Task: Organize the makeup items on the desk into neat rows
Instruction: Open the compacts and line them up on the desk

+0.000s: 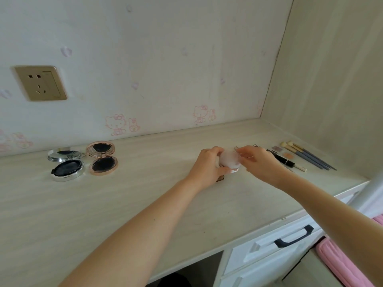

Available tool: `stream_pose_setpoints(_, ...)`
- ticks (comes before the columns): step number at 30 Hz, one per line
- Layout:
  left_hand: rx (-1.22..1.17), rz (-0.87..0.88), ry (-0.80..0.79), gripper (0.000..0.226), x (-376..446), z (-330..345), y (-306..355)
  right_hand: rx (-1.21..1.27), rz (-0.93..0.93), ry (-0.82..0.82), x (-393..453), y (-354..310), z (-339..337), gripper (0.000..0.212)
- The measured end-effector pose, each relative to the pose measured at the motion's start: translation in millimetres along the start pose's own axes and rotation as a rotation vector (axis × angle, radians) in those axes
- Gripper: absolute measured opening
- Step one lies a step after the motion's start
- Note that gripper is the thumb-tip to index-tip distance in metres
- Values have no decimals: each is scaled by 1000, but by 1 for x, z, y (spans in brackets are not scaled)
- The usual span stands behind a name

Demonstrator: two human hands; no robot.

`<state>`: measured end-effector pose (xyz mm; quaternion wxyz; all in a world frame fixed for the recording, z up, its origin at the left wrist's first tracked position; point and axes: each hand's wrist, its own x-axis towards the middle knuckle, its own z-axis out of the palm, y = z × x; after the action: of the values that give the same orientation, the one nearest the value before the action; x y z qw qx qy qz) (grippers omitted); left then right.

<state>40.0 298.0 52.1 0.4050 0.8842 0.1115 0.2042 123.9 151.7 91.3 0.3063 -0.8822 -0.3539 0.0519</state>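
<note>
Fingers [215, 151] of both hands grip a pale round jar [230, 159] on the wood-grain desk [124, 204] against pink-printed wallpaper [145, 69].

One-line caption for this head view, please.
Both hands grip a small round pink jar on the desk, between open compacts and brushes.

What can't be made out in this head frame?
- Head view: pale round jar, blurred; left hand and right hand cover its sides, lid state unclear.
- Small dark item under the left wrist: mostly hidden.
- Small items beside the brushes: too small to identify.
</note>
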Motion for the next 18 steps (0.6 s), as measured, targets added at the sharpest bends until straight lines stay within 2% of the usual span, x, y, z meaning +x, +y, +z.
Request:
stream_pose_setpoints(7, -245, -41, 9, 58, -26, -37, 3, 138, -56, -7, -7, -26, 4, 29)
stream_pose_setpoints(16, -553, -180, 45, 43, -80, -97, -11, 244, -168, -119, -31, -87, 29, 32)
stream_pose_setpoints(18, -619, -210, 59, 48, -94, -109, -19, 243, -195, -155, -34, -99, 36, 32)
